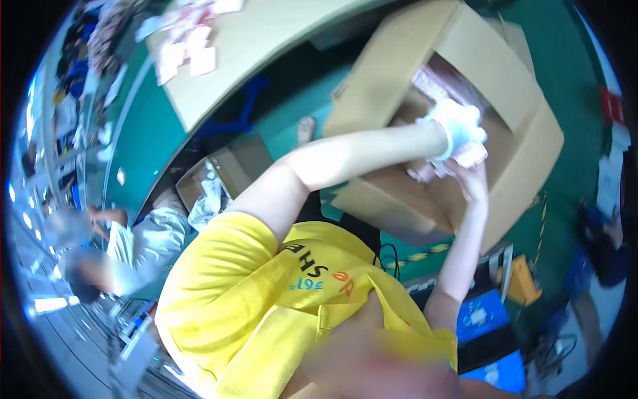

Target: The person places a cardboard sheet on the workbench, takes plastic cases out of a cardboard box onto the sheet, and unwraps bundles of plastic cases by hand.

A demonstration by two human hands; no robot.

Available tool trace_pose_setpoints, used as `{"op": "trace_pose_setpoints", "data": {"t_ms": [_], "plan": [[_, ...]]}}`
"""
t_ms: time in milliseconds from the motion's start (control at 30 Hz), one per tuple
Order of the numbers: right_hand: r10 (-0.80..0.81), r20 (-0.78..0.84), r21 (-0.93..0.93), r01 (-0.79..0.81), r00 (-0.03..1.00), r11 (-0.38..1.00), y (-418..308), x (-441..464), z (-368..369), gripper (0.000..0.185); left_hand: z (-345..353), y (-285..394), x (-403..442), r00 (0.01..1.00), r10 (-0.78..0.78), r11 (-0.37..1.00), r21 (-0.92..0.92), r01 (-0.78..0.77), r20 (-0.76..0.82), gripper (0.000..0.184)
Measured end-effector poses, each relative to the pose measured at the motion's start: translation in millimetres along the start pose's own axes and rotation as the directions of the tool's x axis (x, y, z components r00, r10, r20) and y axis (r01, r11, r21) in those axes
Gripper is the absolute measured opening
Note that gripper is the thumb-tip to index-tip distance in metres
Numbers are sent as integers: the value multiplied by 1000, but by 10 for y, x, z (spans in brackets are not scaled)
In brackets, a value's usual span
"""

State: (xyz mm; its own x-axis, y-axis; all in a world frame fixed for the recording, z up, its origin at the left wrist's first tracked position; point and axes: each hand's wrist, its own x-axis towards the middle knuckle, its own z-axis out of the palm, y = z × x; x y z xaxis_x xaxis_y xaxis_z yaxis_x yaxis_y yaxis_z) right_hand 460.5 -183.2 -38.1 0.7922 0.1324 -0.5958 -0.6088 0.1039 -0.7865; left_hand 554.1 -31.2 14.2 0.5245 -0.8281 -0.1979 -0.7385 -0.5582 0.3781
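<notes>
My left hand (pixel 456 123), in a white glove, is over the open cardboard box (pixel 525 156). Its fingers are blurred, and whether they grip anything cannot be made out. Just below it my bare right hand (pixel 472 181) has its fingers closed on a small pink packet (pixel 470 155), near the glove's cuff. More pink packets (pixel 425 173) lie by the right hand's fingertips, inside the box. A shiny pinkish bundle (pixel 435 85) shows deeper in the box, beyond the glove.
Pink and white pieces (pixel 201 60) lie on a brown tabletop (pixel 249 40) at upper left. A smaller carton (pixel 246 163) with clear plastic stands on the green floor. Another person (pixel 149 243) is at the left. Blue boxes (pixel 482 316) sit at lower right.
</notes>
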Motion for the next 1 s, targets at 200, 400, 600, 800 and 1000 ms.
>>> {"op": "trace_pose_setpoints", "data": {"t_ms": [200, 400, 600, 800, 1000], "plan": [[-246, 254, -116, 282, 935, 952, -1245, 467, 1541, 69, -1393, -749, -1373, 905, -397, 916, -117, 383, -151, 28], [-103, 445, -210, 216, 889, 954, -1687, 1605, 3538, 73, -1740, -2387, -2665, 840, -488, 836, 149, 528, -237, 67], [-103, 308, -169, 161, 946, 972, -1491, 2026, 4314, 87, -1509, -3291, -3196, 666, -713, 657, 122, 744, -218, 61], [-485, 373, -323, 600, 791, 731, -1284, 2216, 3975, 96, -1450, -3512, -3610, 680, -652, 729, -34, 683, -335, 70], [-426, 277, -196, 485, 861, 853, -1173, 1944, 3652, 89, -1447, -4141, -4192, 142, -939, 239, -298, 924, -312, 48]]}}
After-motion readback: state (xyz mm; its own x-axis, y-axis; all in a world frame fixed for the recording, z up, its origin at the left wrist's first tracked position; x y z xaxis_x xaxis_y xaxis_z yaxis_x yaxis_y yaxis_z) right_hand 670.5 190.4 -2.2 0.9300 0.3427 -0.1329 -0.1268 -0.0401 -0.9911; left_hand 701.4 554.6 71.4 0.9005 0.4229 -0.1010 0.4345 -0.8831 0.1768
